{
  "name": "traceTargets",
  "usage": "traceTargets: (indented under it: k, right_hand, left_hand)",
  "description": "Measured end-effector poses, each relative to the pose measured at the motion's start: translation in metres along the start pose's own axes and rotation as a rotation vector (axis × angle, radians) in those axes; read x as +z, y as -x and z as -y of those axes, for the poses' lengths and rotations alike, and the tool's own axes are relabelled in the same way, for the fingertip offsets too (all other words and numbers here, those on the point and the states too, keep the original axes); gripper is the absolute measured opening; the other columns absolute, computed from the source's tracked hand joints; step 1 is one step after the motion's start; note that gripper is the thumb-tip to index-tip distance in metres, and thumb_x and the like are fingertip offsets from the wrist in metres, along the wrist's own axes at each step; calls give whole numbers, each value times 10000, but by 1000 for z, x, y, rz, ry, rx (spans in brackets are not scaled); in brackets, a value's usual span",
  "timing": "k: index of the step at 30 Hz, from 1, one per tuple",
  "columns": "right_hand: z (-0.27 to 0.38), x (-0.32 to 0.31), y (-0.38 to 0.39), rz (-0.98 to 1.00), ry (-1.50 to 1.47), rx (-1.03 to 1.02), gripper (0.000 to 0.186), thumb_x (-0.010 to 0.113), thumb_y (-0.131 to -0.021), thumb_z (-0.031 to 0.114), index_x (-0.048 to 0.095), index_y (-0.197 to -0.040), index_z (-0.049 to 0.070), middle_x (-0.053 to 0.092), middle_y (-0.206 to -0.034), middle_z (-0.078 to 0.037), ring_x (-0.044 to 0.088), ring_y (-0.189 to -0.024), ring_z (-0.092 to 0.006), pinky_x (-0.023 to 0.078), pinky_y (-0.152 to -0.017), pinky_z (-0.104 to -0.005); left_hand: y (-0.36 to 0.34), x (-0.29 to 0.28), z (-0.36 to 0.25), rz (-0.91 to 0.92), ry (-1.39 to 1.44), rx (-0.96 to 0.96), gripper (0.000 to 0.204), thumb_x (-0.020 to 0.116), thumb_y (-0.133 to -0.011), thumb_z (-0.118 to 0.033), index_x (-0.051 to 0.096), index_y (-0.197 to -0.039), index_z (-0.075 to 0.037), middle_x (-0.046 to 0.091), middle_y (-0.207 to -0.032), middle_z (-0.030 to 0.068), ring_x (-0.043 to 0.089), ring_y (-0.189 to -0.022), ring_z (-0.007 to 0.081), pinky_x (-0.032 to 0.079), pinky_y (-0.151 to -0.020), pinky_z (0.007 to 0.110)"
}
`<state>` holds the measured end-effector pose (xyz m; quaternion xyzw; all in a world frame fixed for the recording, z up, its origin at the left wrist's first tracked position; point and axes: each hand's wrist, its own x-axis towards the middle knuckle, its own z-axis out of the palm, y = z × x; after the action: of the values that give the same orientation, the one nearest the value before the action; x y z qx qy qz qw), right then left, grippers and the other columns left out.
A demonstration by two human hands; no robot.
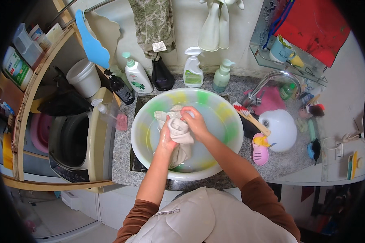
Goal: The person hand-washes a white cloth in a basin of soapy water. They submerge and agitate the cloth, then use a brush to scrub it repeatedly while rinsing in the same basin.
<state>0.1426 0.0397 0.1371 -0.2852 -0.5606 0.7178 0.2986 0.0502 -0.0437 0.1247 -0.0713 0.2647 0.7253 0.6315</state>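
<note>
A white basin with green and yellow patches [227, 158] sits over the sink, holding cloudy water. My left hand [166, 137] grips a bunched, wet cream cloth [178, 129] over the water, and part of the cloth trails down into the basin. Just right of it, my right hand [194, 120] has its fingers closed around a small whitish object [189, 114] at the cloth's upper edge; I cannot make out exactly what that object is.
Pump and spray bottles [192, 69] line the back. At right are a tap [282, 77], wooden brush [253, 121], pink soap dish [259, 156] and white bowl [284, 129]. A washing machine [101, 150] and wooden shelving [28, 101] stand at left.
</note>
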Motion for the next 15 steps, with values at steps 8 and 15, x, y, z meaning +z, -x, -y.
traceTargets:
  k: [8,15]
  right_hand:
    - [17,45,58,52,870,-967,94,654,-695,161,598,-747,104,535,-959,-78,526,-917,-258,428,-856,-383]
    - [33,50,19,-61,957,-407,89,639,-657,179,602,-728,140,522,-897,-61,522,-884,-269,447,-800,-417]
  left_hand:
    - [-43,-76,11,274,-15,189,365,415,-896,-457,516,-1027,-131,550,-981,81,522,-928,239,441,-862,392]
    - [-23,-34,26,127,29,151,366,387,-911,-411,505,-1091,-116,554,-1022,95,537,-941,230,455,-834,378]
